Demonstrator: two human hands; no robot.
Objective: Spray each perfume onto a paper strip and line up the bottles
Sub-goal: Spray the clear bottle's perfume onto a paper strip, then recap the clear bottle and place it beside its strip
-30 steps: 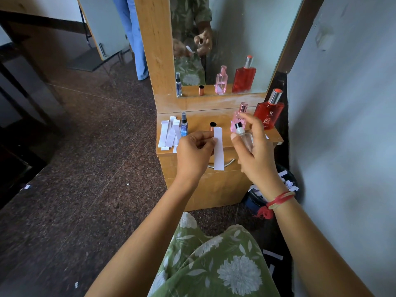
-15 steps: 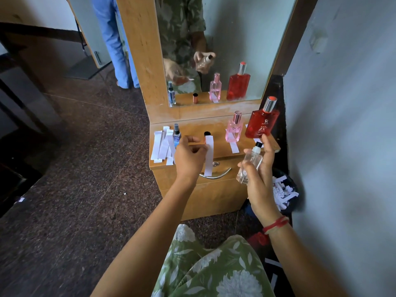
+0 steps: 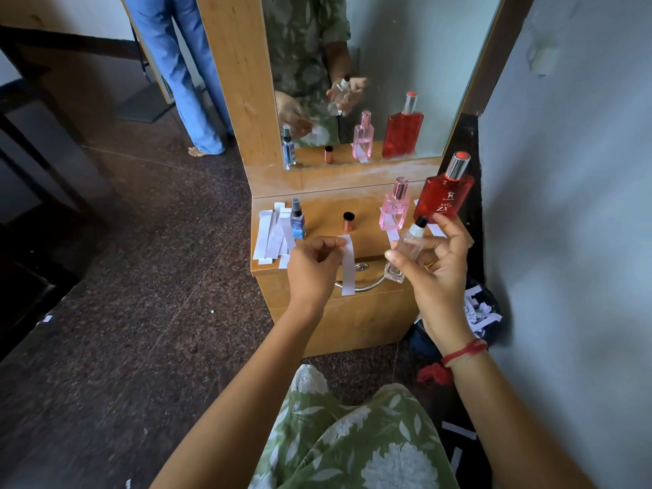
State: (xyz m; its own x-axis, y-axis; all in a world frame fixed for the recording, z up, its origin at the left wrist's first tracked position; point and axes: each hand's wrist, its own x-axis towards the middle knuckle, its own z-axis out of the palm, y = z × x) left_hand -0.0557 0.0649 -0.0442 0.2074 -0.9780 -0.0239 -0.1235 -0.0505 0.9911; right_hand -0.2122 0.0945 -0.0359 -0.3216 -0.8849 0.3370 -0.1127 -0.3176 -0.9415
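Note:
My right hand (image 3: 437, 270) grips a clear glass perfume bottle (image 3: 405, 252), tilted, its uncapped nozzle up near the red bottle. My left hand (image 3: 312, 268) pinches the top of a white paper strip (image 3: 347, 264) that hangs down in front of the drawer. On the wooden dresser top (image 3: 363, 220) stand a small blue spray bottle (image 3: 297, 220), a copper cap (image 3: 348, 221), a pink bottle (image 3: 395, 210) and a large red bottle (image 3: 444, 195). A white strip lies under the pink bottle.
A pile of unused white strips (image 3: 273, 234) lies at the dresser's left end. A mirror (image 3: 370, 72) rises behind the bottles. A dark bin with used strips (image 3: 480, 312) sits on the floor at the right, against the grey wall. A person in jeans (image 3: 183, 72) stands at the back left.
My right hand has drawn the clear bottle away to the right of the strip and tilted it. The left hand keeps the strip hanging in about the same place.

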